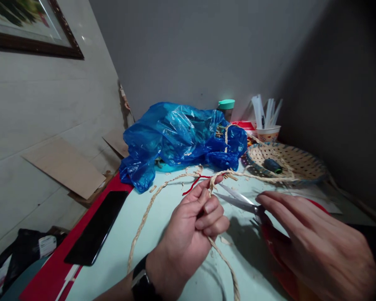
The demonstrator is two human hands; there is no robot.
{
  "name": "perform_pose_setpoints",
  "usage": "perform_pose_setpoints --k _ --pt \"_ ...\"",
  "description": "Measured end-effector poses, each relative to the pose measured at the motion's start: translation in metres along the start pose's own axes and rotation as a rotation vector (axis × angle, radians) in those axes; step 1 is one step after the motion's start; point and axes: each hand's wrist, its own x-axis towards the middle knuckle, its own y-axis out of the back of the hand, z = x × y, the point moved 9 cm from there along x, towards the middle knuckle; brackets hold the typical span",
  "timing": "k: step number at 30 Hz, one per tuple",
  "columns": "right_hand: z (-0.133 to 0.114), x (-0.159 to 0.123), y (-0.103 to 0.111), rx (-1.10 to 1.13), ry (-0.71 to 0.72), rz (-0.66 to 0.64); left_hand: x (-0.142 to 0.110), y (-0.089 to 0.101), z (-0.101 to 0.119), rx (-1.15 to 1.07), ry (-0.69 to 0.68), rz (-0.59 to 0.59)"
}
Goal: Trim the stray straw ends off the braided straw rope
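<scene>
My left hand (192, 228) is closed around a braided straw cord (144, 219), pinching it with a red thread (194, 184) near the fingertips. The cord runs down to the left across the pale table (119, 259) and off to the right toward a woven basket (288, 161). My right hand (313, 240) holds red-handled scissors (238, 198), blades open and pointing left at the cord just beyond my left fingers. A black watch is on my left wrist.
A crumpled blue plastic bag (178, 138) lies at the back of the table. A black phone (97, 228) lies on the red left edge. Behind the basket stand a cup of white sticks (268, 125) and a teal-lidded jar (226, 108). Cardboard pieces lie on the floor.
</scene>
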Motion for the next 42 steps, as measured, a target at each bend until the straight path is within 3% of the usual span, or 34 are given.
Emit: perform_pose_setpoints --k 11,23,26,29,32,39,42 --pt "-0.013 0.011 0.012 -0.065 0.053 0.039 -0.006 -0.003 -0.030 0.112 0.084 -0.131" --pt "-0.015 0.012 0.015 -0.023 0.053 0.037 -0.010 -0.001 -0.029 0.383 -0.009 -0.098" --pt "-0.006 0.012 0.006 0.163 -0.053 -0.056 -0.008 0.000 -0.029 0.381 0.004 -0.098" --pt "0.013 0.007 -0.011 0.487 -0.352 -0.173 -0.008 0.000 -0.028 0.438 0.018 -0.100" --pt "0.025 -0.001 -0.021 0.739 -0.629 -0.211 -0.006 0.003 -0.026 0.609 0.017 -0.079" --pt "0.029 0.003 -0.015 0.813 -0.611 -0.171 -0.006 0.003 -0.010 0.893 -0.130 -0.010" --pt "0.030 0.003 -0.015 0.841 -0.586 -0.148 -0.007 -0.002 -0.013 0.893 -0.054 -0.064"
